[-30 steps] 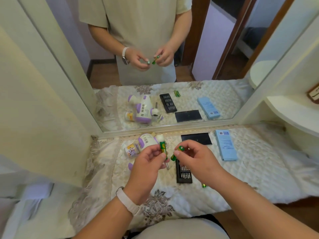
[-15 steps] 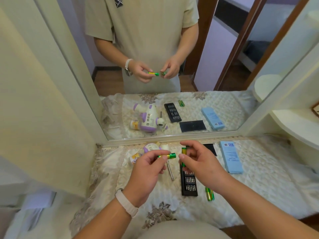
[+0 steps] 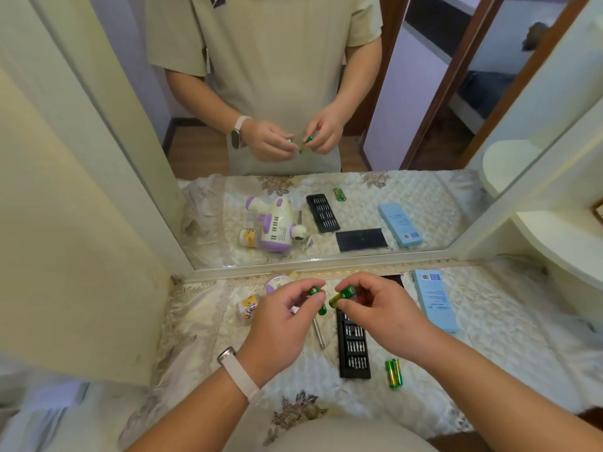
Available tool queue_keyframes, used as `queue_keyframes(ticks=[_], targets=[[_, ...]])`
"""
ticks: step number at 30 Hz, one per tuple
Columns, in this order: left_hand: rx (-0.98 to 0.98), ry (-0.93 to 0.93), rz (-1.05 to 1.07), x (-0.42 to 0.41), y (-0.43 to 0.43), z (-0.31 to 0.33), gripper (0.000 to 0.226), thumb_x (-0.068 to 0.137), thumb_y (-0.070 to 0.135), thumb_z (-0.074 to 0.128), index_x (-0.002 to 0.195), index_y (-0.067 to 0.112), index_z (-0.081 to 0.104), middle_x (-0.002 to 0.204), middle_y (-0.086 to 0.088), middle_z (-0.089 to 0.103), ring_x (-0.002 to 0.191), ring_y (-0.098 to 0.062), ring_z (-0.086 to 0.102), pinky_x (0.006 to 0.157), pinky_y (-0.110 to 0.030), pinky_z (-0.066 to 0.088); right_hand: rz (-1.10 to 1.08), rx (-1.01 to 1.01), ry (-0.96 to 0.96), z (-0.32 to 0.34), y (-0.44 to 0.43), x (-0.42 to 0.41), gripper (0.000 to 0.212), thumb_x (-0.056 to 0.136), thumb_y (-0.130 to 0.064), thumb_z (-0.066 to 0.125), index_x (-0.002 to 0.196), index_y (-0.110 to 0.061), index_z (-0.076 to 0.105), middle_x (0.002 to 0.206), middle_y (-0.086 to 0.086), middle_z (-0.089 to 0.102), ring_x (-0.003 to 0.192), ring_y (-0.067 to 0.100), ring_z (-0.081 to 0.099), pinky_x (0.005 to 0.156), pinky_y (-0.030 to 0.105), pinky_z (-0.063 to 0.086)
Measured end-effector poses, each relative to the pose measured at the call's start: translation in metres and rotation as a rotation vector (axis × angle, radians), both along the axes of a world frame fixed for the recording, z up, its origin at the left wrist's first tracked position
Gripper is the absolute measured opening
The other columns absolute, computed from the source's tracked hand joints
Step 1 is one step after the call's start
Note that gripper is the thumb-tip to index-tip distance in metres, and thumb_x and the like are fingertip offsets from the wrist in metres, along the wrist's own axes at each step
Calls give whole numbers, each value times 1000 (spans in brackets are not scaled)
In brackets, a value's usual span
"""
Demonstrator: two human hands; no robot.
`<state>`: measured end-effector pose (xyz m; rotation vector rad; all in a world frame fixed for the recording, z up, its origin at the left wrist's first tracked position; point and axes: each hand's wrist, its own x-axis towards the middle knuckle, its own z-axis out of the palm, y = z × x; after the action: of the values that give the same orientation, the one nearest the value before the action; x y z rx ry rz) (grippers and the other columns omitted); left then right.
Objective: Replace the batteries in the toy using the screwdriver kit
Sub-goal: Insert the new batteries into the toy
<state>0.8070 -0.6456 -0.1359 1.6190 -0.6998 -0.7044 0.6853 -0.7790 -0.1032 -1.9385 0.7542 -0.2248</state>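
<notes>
The left hand (image 3: 280, 324) pinched one green cylindrical battery (image 3: 316, 293), the right hand (image 3: 380, 313) pinched another green-and-gold battery (image 3: 342, 295), above the cream quilted cloth (image 3: 489, 353), the white-and-purple plastic toy (image 3: 277, 282) lying far left beneath the mirror (image 3: 424, 141).

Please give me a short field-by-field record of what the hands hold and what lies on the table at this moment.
left hand: pinching one green battery
right hand: pinching a second green battery
spare batteries: two, side by side on the quilted cloth
bit tray: black, open, below the hands
screwdriver: lying left of the tray
toy: by the mirror, partly hidden
blue box: right of the tray
</notes>
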Motion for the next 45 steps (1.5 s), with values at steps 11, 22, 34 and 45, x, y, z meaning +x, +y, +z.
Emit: queue_keyframes(ticks=[11,22,34,45], targets=[[188,78,-220,10,-8,-12,60,93,5,62,144,29,41,111,1,65,88,-7,69,77,-21,53,133,-23,86,-15,-5,12,11,89,-21,67,97,-27,61,67,-12,54,58,-2,48,58,17,42],[248,68,-265,18,-5,-26,68,87,5,70,144,29,39,92,11,72,87,4,65,84,-13,48,297,-37,199,-32,-9,21,17,88,-29,68,101,-34,58,65,-13,54,56,-1,48,58,17,42],[421,-168,-138,22,-1,-57,41,88,28,69,126,34,55,105,18,59,94,4,57,78,-16,47,234,-98,238,-56,-14,15,9,91,-39,63,90,-31,59,71,-8,62,63,4,55,62,26,45],[756,-711,6,5,-8,-106,74,74,64,65,139,33,48,139,-7,37,127,-30,38,98,-45,44,-14,24,160,-66,-24,-16,7,91,-35,64,91,-28,61,75,-7,64,62,0,55,59,17,45]])
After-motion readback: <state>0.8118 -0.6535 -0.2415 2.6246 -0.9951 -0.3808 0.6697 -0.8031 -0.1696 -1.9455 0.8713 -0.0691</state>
